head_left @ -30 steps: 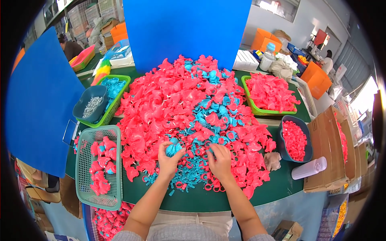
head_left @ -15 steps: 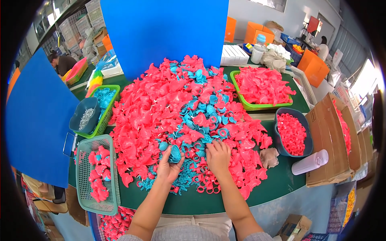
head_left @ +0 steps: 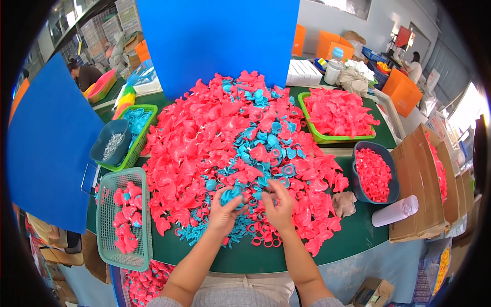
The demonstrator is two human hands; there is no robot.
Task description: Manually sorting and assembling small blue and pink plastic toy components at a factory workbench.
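Head view: the left hand (head_left: 223, 215) has its grip curled around a small blue plastic piece (head_left: 231, 195) at the near edge of the big pink and blue pile (head_left: 225, 133) on the green worktop (head_left: 353, 240). The right hand (head_left: 279, 207), just beside it, pinches small pieces from the pile with its fingertips. A green basket (head_left: 105, 215) of pink pieces sits to the left.

Factory sorting bench, heaped plastic parts (head_left: 225, 138), sorting baskets (head_left: 123, 225), cartons (head_left: 419, 189)

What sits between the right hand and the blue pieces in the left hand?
Nothing visible. The right hand is beside the left hand, which cups a few blue pieces; only a narrow gap over the pink and blue pile separates them.
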